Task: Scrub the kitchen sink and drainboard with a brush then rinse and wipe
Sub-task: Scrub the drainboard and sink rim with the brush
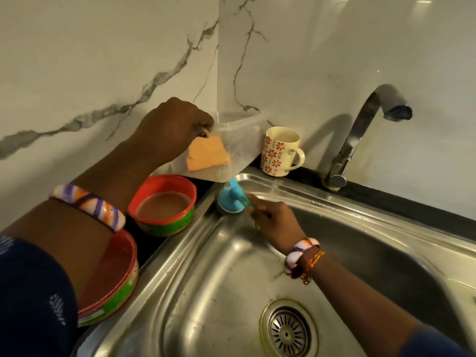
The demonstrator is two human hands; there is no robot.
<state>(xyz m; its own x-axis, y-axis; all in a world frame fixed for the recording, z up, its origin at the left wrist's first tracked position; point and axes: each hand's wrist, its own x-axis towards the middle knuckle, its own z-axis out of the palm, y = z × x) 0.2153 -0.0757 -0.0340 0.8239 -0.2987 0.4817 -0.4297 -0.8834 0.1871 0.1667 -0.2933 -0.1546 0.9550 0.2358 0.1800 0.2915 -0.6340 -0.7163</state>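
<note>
The left hand (pixel 175 124) pinches a clear tub (pixel 239 145) holding an orange sponge (pixel 207 157) and lifts it off the far-left corner, probably to expose the rim. The right hand (pixel 273 222) grips the blue brush (pixel 230 200), pressed on the sink (pixel 257 266) rim at that corner. A mug (pixel 280 150) stands beside the tub.

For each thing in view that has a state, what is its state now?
Steel tap: no water running.
Translucent plastic container: lifted and tilted by left hand, orange block inside.
Blue round brush: held by right hand at the sink corner.
Flowered mug: upright.
Red-rimmed tub: open, brown liquid inside.
</note>
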